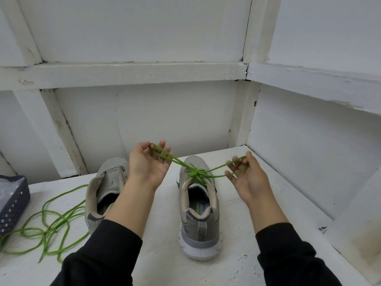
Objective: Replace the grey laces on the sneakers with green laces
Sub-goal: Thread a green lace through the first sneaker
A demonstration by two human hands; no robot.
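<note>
One dark basket (12, 203) at far left of white table (247, 244). Loose green lace (54, 225) tangled beside it. Left sneaker (107, 182) unlaced. Left hand (148, 161), palm up, fingers curled round loop of tied lace (195, 172). Right sneaker (199, 215) laced green, knot over tongue. Right hand (246, 175) grips other loop; hands well apart.

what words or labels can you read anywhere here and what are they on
"FOAM": on the insole of the green-laced grey mesh sneaker.
Green and blue print beside it: too blurred to read.
Green print inside the unlaced grey mesh sneaker: blurred and partly hidden, unreadable.
</note>
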